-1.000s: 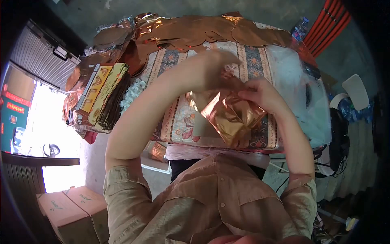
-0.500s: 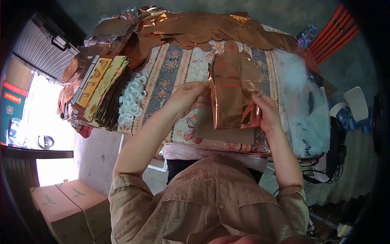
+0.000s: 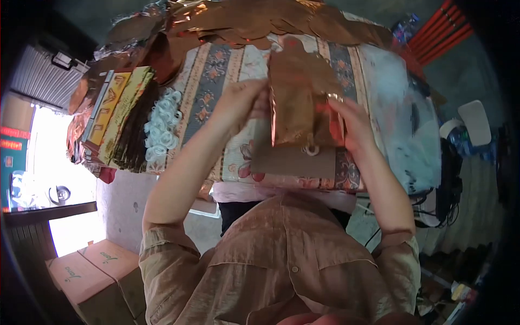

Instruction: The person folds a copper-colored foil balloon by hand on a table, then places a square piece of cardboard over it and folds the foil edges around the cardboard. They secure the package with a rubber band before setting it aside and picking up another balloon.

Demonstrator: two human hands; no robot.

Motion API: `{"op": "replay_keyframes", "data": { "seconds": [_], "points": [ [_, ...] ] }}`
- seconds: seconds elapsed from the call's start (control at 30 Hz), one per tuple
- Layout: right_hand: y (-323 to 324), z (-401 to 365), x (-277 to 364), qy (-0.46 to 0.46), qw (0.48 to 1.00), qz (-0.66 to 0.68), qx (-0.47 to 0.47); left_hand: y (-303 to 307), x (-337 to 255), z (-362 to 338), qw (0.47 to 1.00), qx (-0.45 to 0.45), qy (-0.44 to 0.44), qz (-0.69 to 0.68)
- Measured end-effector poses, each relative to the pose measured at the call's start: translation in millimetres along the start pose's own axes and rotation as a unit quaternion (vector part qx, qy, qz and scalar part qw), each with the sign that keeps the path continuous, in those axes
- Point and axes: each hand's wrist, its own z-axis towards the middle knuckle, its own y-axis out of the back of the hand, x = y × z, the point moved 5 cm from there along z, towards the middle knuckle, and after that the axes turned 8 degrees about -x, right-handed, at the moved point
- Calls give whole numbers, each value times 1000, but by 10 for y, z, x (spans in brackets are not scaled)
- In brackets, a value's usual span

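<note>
Head camera looks down at two bare hands holding up a shiny copper foil piece (image 3: 299, 97) in the upper middle of the frame. The left hand (image 3: 242, 103) pinches the foil's left edge. The right hand (image 3: 351, 122) grips its right edge, with fingers curled around it. The foil stands upright, lifted a little above the table (image 3: 216, 81), which has a flowery striped cloth on it. A flat brown card (image 3: 295, 161) lies on the cloth just under the foil.

A big heap of more copper foil (image 3: 260, 19) sits at the top of the frame. A bunch of white curly rings (image 3: 161, 127) lies at the left, right beside a stack of yellow packets (image 3: 116, 116). A clear plastic bag (image 3: 411, 124) is at the right. Cardboard boxes (image 3: 81, 273) sit at the lower left.
</note>
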Motion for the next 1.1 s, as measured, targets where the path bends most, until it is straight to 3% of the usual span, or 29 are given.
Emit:
{"op": "replay_keyframes", "data": {
  "seconds": [0.07, 0.13, 0.2, 0.33, 0.4, 0.53, 0.6, 0.67, 0.73, 0.8, 1.0, 1.1],
  "points": [
    [-84, -43, 180, 21, 1000, -6, 10, -92, -146, -60, 999, 12, 24, -29],
    [-85, -126, 237, 34, 998, 27, -46, -192, -240, -115, 999, 31, -22, 12],
    [-40, -173, 223, 59, 998, -13, 33, -176, -187, -116, 998, 45, -44, 26],
    [21, -294, 135, 61, 998, -27, 6, -180, 14, -112, 995, 82, -12, 52],
    [34, -293, 82, 81, 994, -42, 52, -137, 85, -74, 996, 59, -48, 54],
    [38, -286, 53, 45, 990, -77, 108, -43, 95, -121, 992, 52, -60, 96],
    [-12, -306, 142, 37, 993, -51, 104, 40, 106, -108, 992, 77, -51, 87],
    [-1, -268, 167, -30, 996, 11, 83, 43, 103, -144, 991, 99, -38, 79],
    [12, -198, 145, 16, 996, 32, 80, 26, 56, -217, 990, 101, -40, 92],
    [-18, -159, 192, 96, 986, -64, 118, 102, 129, -173, 991, 101, -26, 80],
    [-29, -120, 161, 83, 984, -123, 97, 118, 135, -249, 992, 77, -22, 95],
    [0, -101, 183, 85, 981, -161, 75, 123, 129, -251, 982, 67, -55, 165]
  ]
}}
